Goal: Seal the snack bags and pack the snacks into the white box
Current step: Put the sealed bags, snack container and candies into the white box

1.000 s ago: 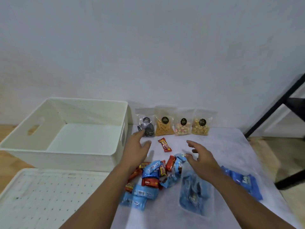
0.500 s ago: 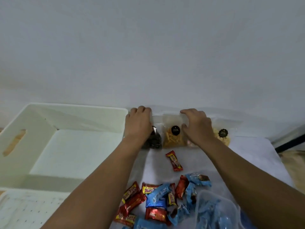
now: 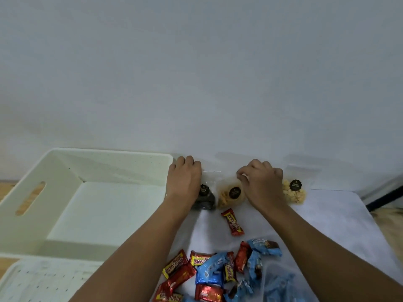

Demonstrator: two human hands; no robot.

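Note:
Clear snack bags with black round labels stand in a row against the wall. My left hand (image 3: 185,179) is curled over the top left of the dark snack bag (image 3: 206,200). Next to it stands the orange snack bag (image 3: 230,194), and my right hand (image 3: 261,185) pinches its top right corner. That hand hides the bag to the right of the orange one. At the right end, the popcorn bag (image 3: 294,192) stands untouched. The white box (image 3: 91,159) stands open and empty just left of my left hand.
A single red candy bar (image 3: 232,222) lies in front of the bags. Several red and blue wrapped candies (image 3: 218,272) are piled near the front edge beside a clear bag of blue candies (image 3: 281,286). A white perforated lid (image 3: 43,280) lies bottom left. A black frame leg (image 3: 383,199) is at right.
Both hands reached from the candy pile to the row of bags at the wall. My right hand has since shifted and now pinches the orange bag's top.

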